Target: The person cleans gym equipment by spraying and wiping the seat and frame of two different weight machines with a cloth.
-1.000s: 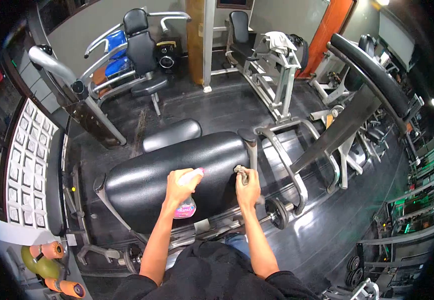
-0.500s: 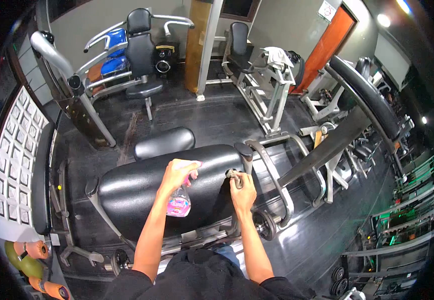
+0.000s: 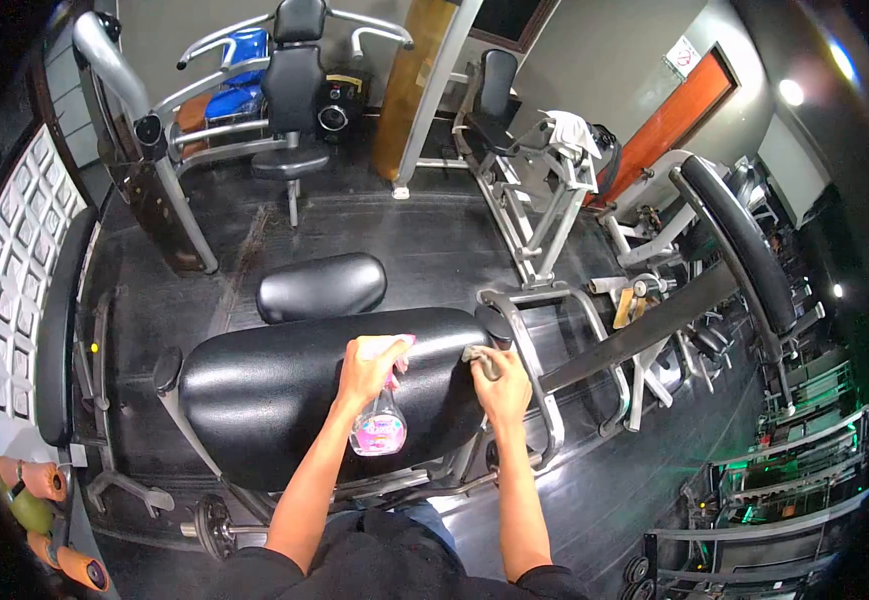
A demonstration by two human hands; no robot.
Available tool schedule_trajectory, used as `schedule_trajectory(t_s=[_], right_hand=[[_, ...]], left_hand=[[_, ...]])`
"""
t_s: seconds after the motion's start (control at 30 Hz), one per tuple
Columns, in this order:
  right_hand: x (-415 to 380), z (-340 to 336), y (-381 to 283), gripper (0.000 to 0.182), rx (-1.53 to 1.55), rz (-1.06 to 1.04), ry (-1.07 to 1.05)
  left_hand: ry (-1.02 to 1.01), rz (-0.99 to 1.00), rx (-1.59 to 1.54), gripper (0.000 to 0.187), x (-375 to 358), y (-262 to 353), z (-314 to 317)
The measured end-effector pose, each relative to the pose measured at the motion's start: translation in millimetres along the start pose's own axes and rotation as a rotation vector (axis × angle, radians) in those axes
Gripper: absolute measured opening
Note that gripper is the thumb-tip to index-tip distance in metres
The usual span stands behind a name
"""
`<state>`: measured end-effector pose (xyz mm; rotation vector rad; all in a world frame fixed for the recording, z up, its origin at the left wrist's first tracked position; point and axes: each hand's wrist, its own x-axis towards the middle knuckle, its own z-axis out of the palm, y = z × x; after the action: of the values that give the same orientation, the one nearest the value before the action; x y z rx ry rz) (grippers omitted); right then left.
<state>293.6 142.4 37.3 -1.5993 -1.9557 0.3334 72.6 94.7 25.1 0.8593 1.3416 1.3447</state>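
Note:
A clear spray bottle [image 3: 379,430] with a pink label and pink-and-white nozzle hangs from my left hand [image 3: 362,375], whose fingers wrap round its top. It is over the large black padded bench [image 3: 264,385]. My right hand [image 3: 503,388] pinches a crumpled greyish cloth [image 3: 481,358] at the bench's right end, close to a black end cap [image 3: 492,322]. The cloth appears to touch the pad's edge. A smaller black pad [image 3: 322,286] lies just beyond the bench.
Curved metal frame bars [image 3: 544,380] stand right of the bench. A weight plate [image 3: 216,528] is low at the left. Farther off are a seated machine [image 3: 294,90], a machine with a white towel [image 3: 572,132] on it, and orange rollers [image 3: 82,566] at lower left.
The view has shifted a little. My left hand and the bottle have moved right and slightly down, closer to my right hand. My right hand, still with the cloth, is slightly farther right.

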Motion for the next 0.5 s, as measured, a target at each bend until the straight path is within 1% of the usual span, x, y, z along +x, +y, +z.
schedule_trajectory(t_s=[0.07,0.2,0.3,0.33,0.4,0.43,0.5], right_hand=[[4.4,3.3,-3.4,0.024,-0.063,-0.015,0.013],[7.2,33.8,-29.3,0.031,-0.010,-0.127,-0.047],[12.3,32.5,-63.0,0.031,0.030,-0.182,-0.222],[15.6,31.9,-60.0,0.031,0.032,-0.181,-0.225],[25.2,23.9,-45.4,0.030,-0.003,-0.186,-0.322],[30.7,15.2,-37.0,0.030,-0.013,-0.210,-0.318],[44.1,-2.8,-18.3,0.030,-0.043,-0.187,-0.318]], left_hand=[[0.002,0.008,-0.023,0.034,-0.3,-1.4,0.7],[0.009,0.007,-0.021,0.032,-1.8,0.8,0.8],[0.020,0.024,-0.063,0.029,-3.4,1.3,1.9],[0.022,0.021,-0.062,0.029,-3.8,1.8,2.5],[0.019,0.004,-0.044,0.026,-3.6,2.4,2.6],[0.027,0.012,-0.029,0.026,-3.0,-1.2,2.3],[0.037,-0.002,-0.020,0.026,-2.8,0.9,2.0]])
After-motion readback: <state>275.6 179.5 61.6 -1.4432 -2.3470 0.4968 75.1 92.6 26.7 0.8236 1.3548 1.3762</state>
